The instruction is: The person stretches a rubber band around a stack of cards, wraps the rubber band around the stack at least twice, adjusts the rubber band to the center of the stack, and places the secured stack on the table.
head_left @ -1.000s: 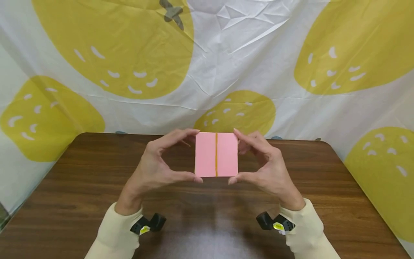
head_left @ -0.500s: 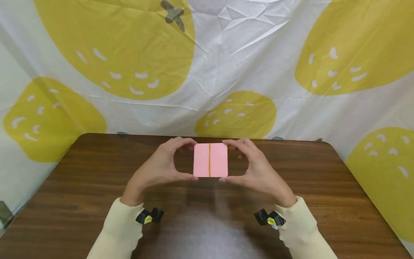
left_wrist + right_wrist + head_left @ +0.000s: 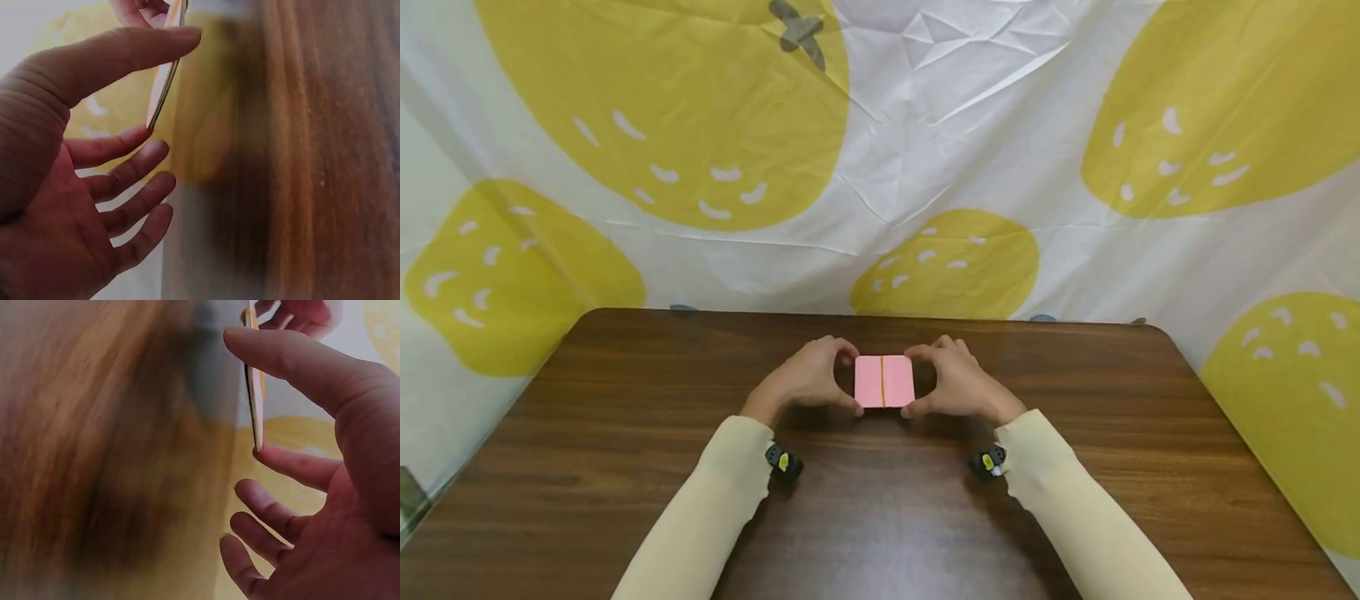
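Between both hands is a thin pink square [image 3: 868, 382] with an orange band down its middle, in the head view. My left hand [image 3: 805, 377] pinches its left side, thumb at the near corner and index finger at the far one. On the right side my right hand [image 3: 964, 382] grips it the same way. Edge-on in the left wrist view, the pink square [image 3: 161, 87] looks thin, with a dark underside. The other fingers of the left hand [image 3: 69, 206] spread free of it. Likewise the right hand [image 3: 337, 506] keeps its remaining fingers off the square.
A dark brown wooden table [image 3: 880, 517] lies under the hands, its far edge just beyond them. Behind it hangs a white cloth [image 3: 970, 158] with big yellow fruit prints. Small black wrist cameras [image 3: 786, 463] sit at the cream sleeves [image 3: 715, 492].
Both hands have carried the pink square away from the head camera and down toward the table, so it looks smaller. The grip at its corners is the same.
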### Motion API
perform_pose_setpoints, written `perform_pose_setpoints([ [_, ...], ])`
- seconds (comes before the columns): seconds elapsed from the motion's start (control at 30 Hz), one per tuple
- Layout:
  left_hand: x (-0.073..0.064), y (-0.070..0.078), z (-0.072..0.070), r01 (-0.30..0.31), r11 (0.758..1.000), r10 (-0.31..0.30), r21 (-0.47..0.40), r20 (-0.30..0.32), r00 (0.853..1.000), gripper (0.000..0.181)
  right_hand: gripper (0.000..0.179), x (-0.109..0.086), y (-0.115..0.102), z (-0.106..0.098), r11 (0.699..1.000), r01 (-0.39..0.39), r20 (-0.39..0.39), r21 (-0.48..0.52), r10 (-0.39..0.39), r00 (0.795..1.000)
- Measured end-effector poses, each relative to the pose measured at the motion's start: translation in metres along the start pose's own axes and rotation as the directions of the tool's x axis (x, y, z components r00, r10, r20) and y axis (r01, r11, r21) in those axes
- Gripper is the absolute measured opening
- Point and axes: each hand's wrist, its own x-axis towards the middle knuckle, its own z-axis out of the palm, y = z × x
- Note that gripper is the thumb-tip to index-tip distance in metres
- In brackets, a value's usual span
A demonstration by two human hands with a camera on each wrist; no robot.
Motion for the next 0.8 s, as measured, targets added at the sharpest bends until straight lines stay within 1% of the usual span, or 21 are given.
perform_pose_setpoints([
  [0.2, 0.011, 0.0, 0.006, 0.087, 0.994, -0.089, 0.059, 0.041, 0.995, 0.075, 0.082, 0.013, 0.01, 0.006, 0.998, -0.019, 0.047, -0.065, 0.022, 0.999],
  [0.3, 0.016, -0.001, 0.008, 0.126, 0.989, -0.13, 0.076, 0.048, 0.99, 0.074, 0.082, 0.018, 0.012, 0.007, 0.995, -0.049, 0.064, -0.084, 0.055, 0.996],
  [0.4, 0.02, 0.0, 0.008, 0.152, 0.985, -0.156, 0.076, 0.05, 0.986, 0.074, 0.083, 0.021, 0.012, 0.006, 0.992, -0.081, 0.069, -0.095, 0.088, 0.994],
  [0.53, 0.023, 0.0, 0.008, 0.161, 0.983, -0.166, 0.091, 0.057, 0.984, 0.074, 0.084, 0.024, 0.014, 0.006, 0.991, -0.097, 0.072, -0.097, 0.104, 0.992],
  [0.67, 0.022, -0.002, 0.011, 0.157, 0.982, -0.163, 0.104, 0.055, 0.985, 0.076, 0.087, 0.023, 0.016, 0.007, 0.992, -0.092, 0.069, -0.089, 0.098, 0.993],
  [0.73, 0.019, -0.002, 0.012, 0.144, 0.985, -0.149, 0.097, 0.04, 0.988, 0.079, 0.089, 0.021, 0.016, 0.008, 0.994, -0.083, 0.054, -0.077, 0.088, 0.995],
  [0.8, 0.014, -0.002, 0.012, 0.128, 0.988, -0.129, 0.085, 0.005, 0.992, 0.082, 0.089, 0.016, 0.016, 0.007, 0.996, -0.072, 0.025, -0.053, 0.074, 0.997],
])
